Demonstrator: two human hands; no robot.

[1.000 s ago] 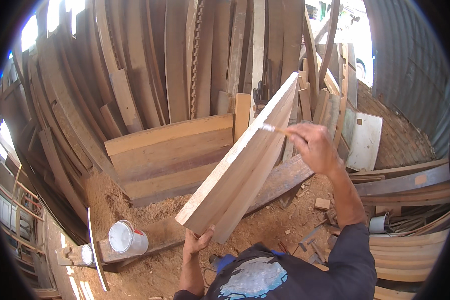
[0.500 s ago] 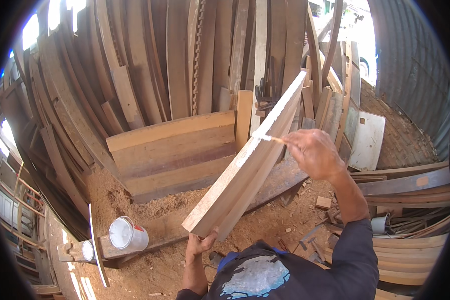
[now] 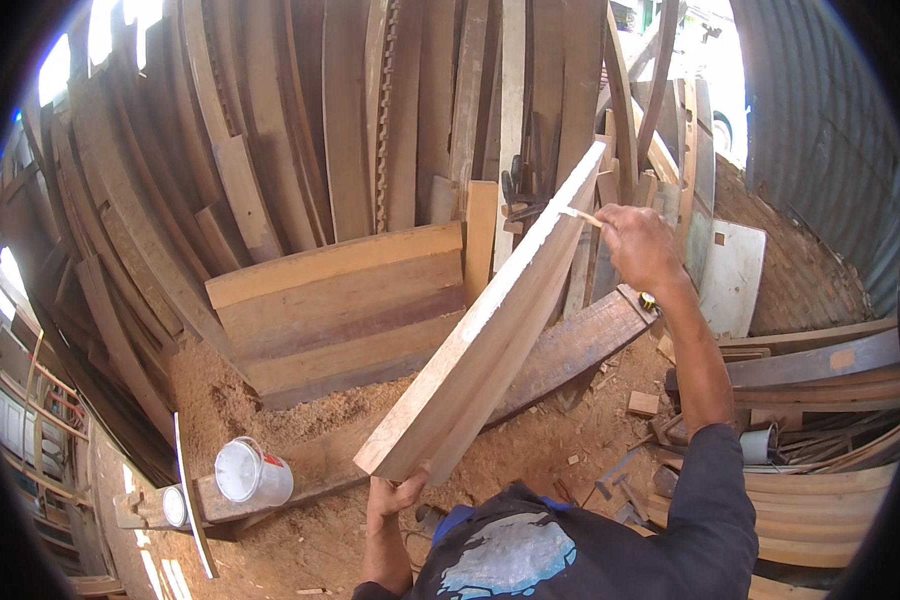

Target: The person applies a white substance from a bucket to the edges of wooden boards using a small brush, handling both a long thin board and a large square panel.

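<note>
A thick wooden board (image 3: 470,385) slants across the middle, its near end low and its far end raised. My left hand (image 3: 398,492) grips the near end from below, fingers partly hidden under it. White paste (image 3: 535,245) coats the upper narrow edge from the far tip to about the middle; the nearer part is bare wood. Between the fingertips of my right hand (image 3: 642,245) is a thin wooden stick (image 3: 588,218), its whitened end touching the coated edge near the far tip.
A white bucket (image 3: 255,475) and a smaller white tub (image 3: 175,507) stand at the left end of a low wooden beam (image 3: 570,350), beside a thin curved strip (image 3: 192,490). A joined panel (image 3: 340,300) leans behind. Tall planks line the back; shavings (image 3: 210,400) cover the floor.
My right hand has moved the stick up along the edge toward the far tip, and the white coat there looks wider. My left hand keeps its grip on the board.
</note>
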